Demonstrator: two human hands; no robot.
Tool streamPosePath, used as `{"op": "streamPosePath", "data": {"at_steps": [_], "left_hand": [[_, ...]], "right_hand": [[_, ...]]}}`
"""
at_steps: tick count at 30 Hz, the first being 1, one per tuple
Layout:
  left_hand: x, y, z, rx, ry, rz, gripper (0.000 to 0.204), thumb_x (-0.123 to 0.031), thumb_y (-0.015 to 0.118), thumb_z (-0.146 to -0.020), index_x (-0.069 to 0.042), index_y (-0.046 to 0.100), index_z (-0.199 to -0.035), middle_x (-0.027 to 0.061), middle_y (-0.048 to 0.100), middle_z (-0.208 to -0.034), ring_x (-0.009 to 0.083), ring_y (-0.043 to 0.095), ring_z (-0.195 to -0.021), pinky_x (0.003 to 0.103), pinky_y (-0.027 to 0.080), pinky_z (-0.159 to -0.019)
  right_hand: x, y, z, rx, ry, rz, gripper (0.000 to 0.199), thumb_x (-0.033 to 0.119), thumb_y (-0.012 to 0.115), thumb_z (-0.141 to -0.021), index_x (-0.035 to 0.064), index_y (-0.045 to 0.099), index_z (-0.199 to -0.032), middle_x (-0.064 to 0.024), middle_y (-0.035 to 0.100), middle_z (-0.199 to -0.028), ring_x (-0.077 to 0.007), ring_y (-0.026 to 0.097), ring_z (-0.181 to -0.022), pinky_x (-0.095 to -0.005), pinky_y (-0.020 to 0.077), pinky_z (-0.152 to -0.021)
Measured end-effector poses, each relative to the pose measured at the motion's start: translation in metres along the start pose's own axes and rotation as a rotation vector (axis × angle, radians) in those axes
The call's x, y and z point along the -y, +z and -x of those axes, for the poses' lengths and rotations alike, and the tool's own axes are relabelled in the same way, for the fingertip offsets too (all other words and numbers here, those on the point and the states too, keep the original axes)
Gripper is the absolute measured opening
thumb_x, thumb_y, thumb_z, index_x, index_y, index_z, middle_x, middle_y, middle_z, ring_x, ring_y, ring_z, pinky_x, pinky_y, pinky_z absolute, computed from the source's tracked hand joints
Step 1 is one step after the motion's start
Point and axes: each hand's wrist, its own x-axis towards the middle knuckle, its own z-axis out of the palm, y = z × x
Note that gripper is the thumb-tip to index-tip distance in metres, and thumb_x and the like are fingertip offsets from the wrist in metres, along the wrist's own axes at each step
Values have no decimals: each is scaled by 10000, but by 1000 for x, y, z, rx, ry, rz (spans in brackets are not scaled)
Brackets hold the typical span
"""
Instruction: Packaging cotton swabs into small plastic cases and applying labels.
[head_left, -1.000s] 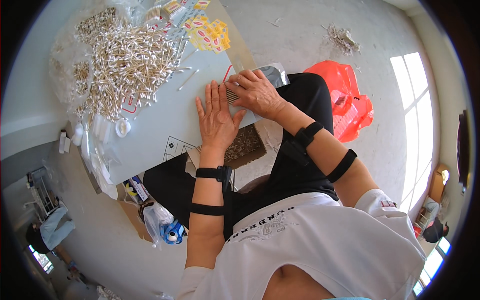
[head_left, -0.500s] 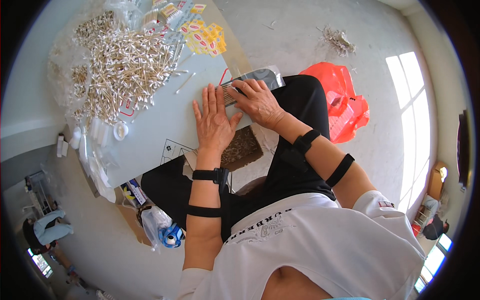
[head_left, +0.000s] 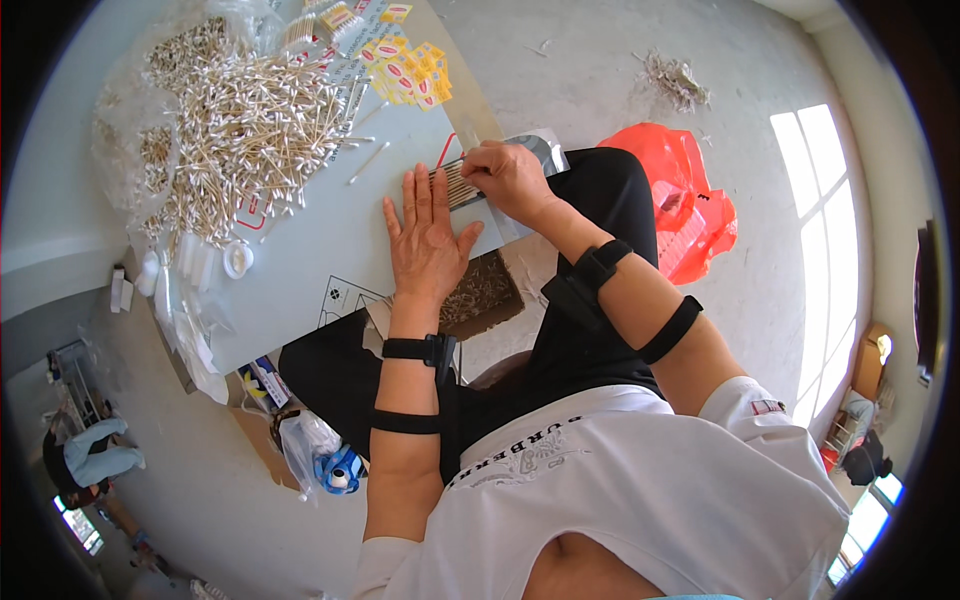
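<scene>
Swabs (head_left: 462, 183) pinched in right grip (head_left: 508, 178), left hand (head_left: 428, 240) spread flat beside, loose swab heap (head_left: 235, 130) beyond.

A small row of cotton swabs (head_left: 462, 183) is lying flat at the near edge of the pale table, packed side by side, partly tucked into a clear plastic bag (head_left: 535, 150). The bag is lying flat, overhanging the table edge.
</scene>
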Motion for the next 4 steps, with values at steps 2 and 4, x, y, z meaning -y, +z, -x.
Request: {"op": "streamPosePath", "data": {"at_steps": [2,4], "left_hand": [[2,2,1,4,2,3,792,-475,559,-910,-64,246,-1511,161,206,-1580,314,161,-1472,566,90,-1165],[3,2,1,19,13,12,787,-482,534,-925,-91,212,-1528,156,170,-1592,324,137,-1476,573,73,-1164]], "right_hand": [[10,-5,-15,224,358,90,139,166,755,-689,98,688,-789,-72,682,-832,-225,661,-766,-335,501,-686],[14,-8,-32,317,434,200,150,187,762,-656,117,707,-778,-62,692,-823,-223,665,-763,-334,510,-694]]}}
